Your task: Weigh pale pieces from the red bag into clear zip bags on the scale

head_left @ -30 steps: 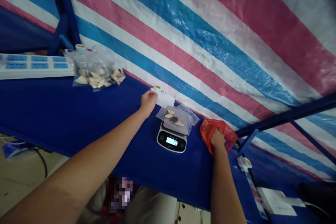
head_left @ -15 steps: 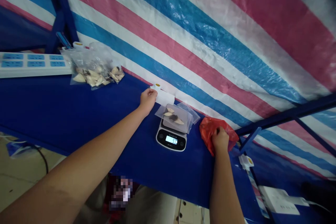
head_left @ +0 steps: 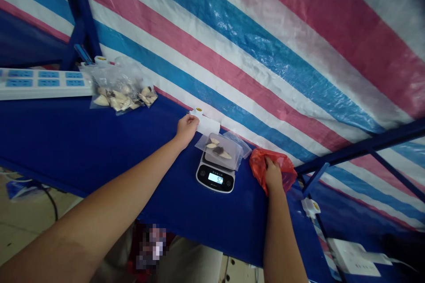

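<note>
A crumpled red bag [head_left: 258, 167] is lying open on the desk [head_left: 195, 221]. Beside it, a lit scale [head_left: 215, 180] is carrying clear plastic [head_left: 235, 154] with pale, dark-marked pieces [head_left: 221, 152].

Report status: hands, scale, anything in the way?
Right hand partly in red bag. Left hand at white paper. Scale lit, pale pieces on top. Nothing blocking display.

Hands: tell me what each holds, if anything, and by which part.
Left hand at the left edge of the paper; a pinch cannot be confirmed. Right hand in the mouth of the red bag; any hold is hidden.
</note>
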Motion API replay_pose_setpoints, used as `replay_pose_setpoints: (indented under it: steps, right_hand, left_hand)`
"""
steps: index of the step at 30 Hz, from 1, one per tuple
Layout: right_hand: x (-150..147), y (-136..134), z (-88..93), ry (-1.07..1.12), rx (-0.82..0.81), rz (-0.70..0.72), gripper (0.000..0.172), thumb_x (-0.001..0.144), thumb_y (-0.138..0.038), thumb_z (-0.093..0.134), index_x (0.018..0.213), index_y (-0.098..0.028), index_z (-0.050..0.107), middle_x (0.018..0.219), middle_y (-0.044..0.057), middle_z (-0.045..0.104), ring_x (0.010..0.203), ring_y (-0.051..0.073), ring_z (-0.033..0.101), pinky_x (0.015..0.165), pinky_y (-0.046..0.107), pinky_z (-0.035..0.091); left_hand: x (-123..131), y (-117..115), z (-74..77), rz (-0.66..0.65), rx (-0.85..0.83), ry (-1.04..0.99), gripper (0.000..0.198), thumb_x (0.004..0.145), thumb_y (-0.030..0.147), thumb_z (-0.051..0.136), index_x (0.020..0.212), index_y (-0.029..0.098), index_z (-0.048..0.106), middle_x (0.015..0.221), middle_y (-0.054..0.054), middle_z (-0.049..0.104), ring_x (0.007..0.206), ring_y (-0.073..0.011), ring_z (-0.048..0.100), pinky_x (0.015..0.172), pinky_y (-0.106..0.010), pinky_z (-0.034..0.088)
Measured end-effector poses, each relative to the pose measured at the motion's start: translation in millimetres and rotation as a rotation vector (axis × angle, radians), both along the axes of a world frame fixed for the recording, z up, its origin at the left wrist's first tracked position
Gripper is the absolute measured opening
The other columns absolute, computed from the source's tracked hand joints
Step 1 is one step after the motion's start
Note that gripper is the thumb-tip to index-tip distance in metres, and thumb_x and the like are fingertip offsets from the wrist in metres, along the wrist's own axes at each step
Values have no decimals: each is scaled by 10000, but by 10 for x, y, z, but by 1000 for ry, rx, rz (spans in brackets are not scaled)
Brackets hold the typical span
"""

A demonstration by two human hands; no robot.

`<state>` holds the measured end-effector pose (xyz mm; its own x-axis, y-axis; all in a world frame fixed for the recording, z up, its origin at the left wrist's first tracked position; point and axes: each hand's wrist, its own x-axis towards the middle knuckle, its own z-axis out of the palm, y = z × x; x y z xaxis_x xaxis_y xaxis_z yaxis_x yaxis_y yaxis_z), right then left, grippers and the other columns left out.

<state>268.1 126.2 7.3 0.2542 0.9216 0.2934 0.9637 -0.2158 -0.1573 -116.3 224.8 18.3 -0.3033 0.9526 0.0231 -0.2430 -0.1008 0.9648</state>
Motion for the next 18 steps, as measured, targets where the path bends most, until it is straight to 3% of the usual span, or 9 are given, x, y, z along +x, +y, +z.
replay_pose_setpoints:
  steps: [4, 14, 18]
  right_hand:
    - [12, -13, 6, 18, 5, 27, 512, 915, -143, 392, 1358, -93, 644, 1245, 236, 641, 1115, 312, 628, 980, 402, 476]
    - [100, -81, 91, 87, 64, 12, 280, 880, -182, 470, 1024, -123, 703, 1029, 187, 713, 956, 278, 666, 880, 372, 497]
    - [143, -166, 144, 148, 49, -35, 142, 874, -259, 552, 834, -181, 663, 804, 121, 725, 762, 256, 687, 766, 362, 506]
  left_hand:
    - [3, -2, 10, -2, -3, 16, 52, 675, 208, 592, 724, 190, 590, 550, 51, 502, 528, -115, 457, 549, -253, 350]
    - [5, 15, -5, -8, 9, 20, 67, 662, 211, 588, 723, 184, 597, 553, 50, 511, 539, -117, 467, 556, -251, 354]
    - [1, 6, -1, -7, 12, 14, 68, 666, 220, 596, 723, 185, 590, 539, 53, 506, 525, -115, 456, 543, -249, 336]
